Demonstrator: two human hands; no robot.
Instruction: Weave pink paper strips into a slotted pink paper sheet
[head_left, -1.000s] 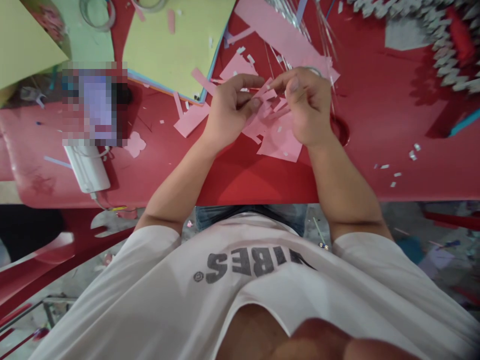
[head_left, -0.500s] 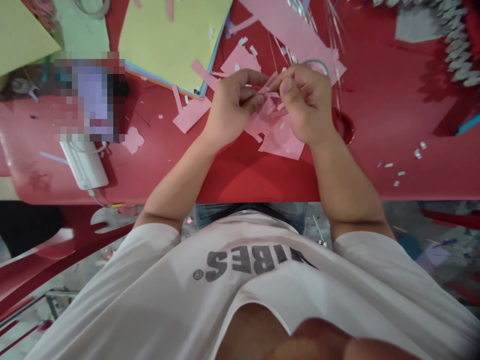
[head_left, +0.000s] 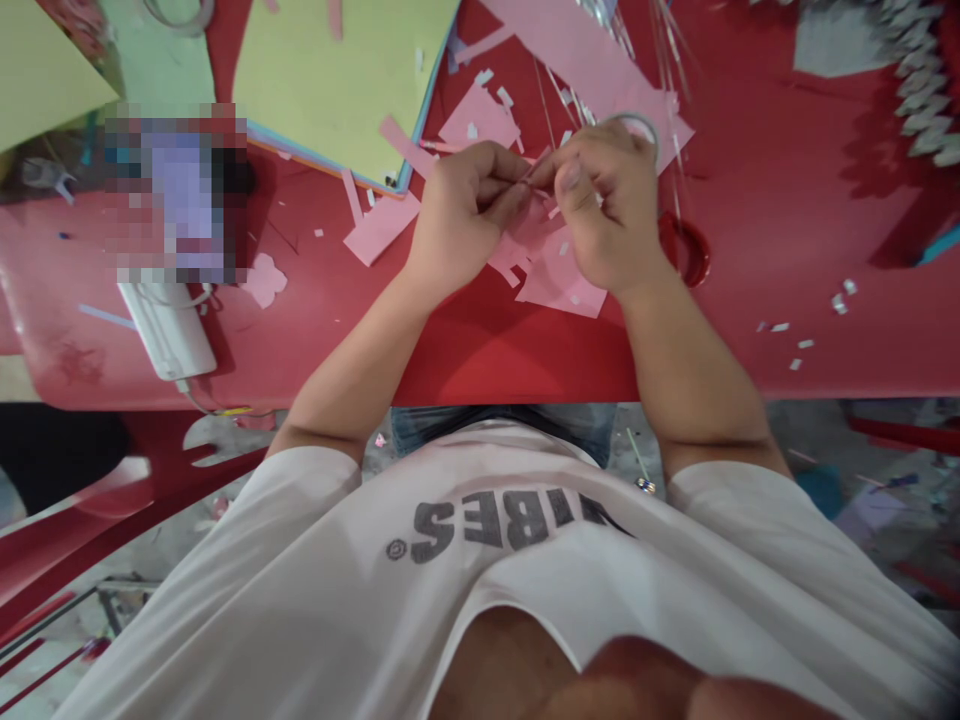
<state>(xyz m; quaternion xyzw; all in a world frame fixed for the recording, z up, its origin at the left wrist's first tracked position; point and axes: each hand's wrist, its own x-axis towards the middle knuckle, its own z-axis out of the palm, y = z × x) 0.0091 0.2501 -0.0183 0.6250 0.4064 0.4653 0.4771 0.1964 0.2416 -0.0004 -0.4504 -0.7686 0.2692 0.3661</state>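
Over the red table, my left hand (head_left: 461, 220) is closed, pinching a narrow pink paper strip (head_left: 538, 172) between thumb and fingertips. My right hand (head_left: 615, 215) is curled at the strip's other side, its index fingertip against the paper and its thumb standing a little apart. Part of the strip is hidden by the fingers. Just below both hands lies a pink paper sheet (head_left: 566, 275) with small white bits on it. Behind my right hand a grey-rimmed ring (head_left: 646, 128) shows partly. A red ring-shaped roll (head_left: 696, 262) rests by my right wrist.
Yellow paper (head_left: 337, 90) tops a stack of coloured sheets at the back left. A white power bank (head_left: 176, 335) with a cable lies left, beside a blurred-out object. Pink scraps, silvery strands and small white pieces are scattered about. A silvery garland (head_left: 919, 90) sits far right.
My fingertips have drawn slightly closer together on the strip, and less of it shows between them. The view has shifted a little; the things on the table stay in place.
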